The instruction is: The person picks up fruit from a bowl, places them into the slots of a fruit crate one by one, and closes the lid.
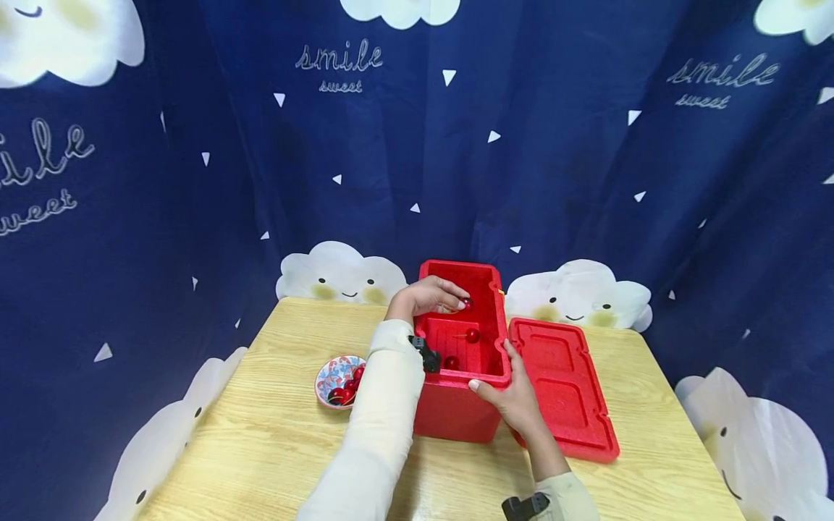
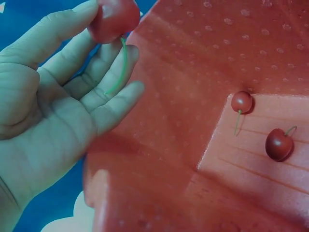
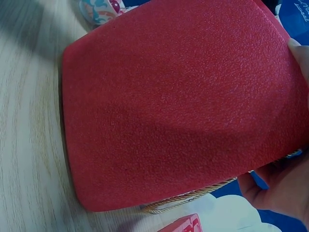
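Head view: left hand point(image 1: 431, 297) reaches over the side of the red box point(image 1: 456, 414), pinching a cherry point(image 1: 465, 305) right at the fingertips, over the opening. Tbh my worry is the sleeve point(image 1: 374, 427): it passes so close to the bowl point(image 1: 323, 376) that a careless pull back could clip it and roll fruit across the table point(image 1: 274, 456). Can't tell from here if they touch. Right hand point(image 1: 515, 394) grips the box's near right corner, next to the lid point(image 1: 565, 383).

Left wrist view: best look at the pinch. Thumb's on one side of the cherry, the other fingers are spread and loosely bent, and the stem point(image 2: 124, 65) dangles in front of them. Nothing's cupped underneath, so a smooth round thing like that could squirt out early, I reckon, and knock the two other cherries point(image 2: 242, 102) on the box floor.

Right wrist view: the held cherry doesn't show here. Thumb is at the rim, fingers bent along the side by the rope point(image 3: 193, 194). If that hold slackens, a bump from the other arm could shift the box, imo.
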Demonstrator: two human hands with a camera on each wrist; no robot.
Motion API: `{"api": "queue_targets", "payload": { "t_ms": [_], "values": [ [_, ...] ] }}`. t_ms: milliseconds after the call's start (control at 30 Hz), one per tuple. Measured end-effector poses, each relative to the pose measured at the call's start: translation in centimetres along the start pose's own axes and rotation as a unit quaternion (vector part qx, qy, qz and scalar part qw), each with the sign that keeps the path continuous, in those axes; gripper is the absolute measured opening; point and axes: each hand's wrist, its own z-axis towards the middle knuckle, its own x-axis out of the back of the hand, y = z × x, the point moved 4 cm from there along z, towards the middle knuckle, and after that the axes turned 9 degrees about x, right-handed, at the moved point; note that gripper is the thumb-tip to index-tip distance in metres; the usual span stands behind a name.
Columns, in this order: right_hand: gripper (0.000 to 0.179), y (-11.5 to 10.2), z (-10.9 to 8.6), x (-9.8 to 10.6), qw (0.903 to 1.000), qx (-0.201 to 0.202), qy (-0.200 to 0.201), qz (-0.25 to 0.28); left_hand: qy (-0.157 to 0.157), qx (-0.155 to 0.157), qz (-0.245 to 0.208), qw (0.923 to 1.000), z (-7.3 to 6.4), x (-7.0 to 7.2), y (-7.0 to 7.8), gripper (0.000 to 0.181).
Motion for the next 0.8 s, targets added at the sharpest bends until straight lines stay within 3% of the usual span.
{"api": "queue_targets", "payload": {
  "t_ms": [167, 433, 633, 800],
  "values": [
    [0.101, -0.3, 0.0, -0.1, 1.0, -0.003, -0.001, 0.005, 0.0, 0.008, 0.004, 1.0, 0.1, 0.4, -0.3, 0.031],
    [0.098, -3.1, -0.6, -0.5, 0.9999, -0.009, -0.008, 0.005, 0.018, 0.0, 0.039, 0.9991, -0.3, 0.9, -0.3, 0.031],
    [0.1, -1.7, -0.3, -0.4, 0.9998, -0.017, -0.006, 0.003, 0.05, -0.028, 0.092, 0.9941, -1.7, 1.0, 0.2, 0.032],
    [0.1, -0.2, 0.0, -0.3, 0.9999, 0.001, 0.004, -0.015, 0.07, -0.041, 0.139, 0.987, -2.9, 1.2, 0.6, 0.034]
  ]
}}
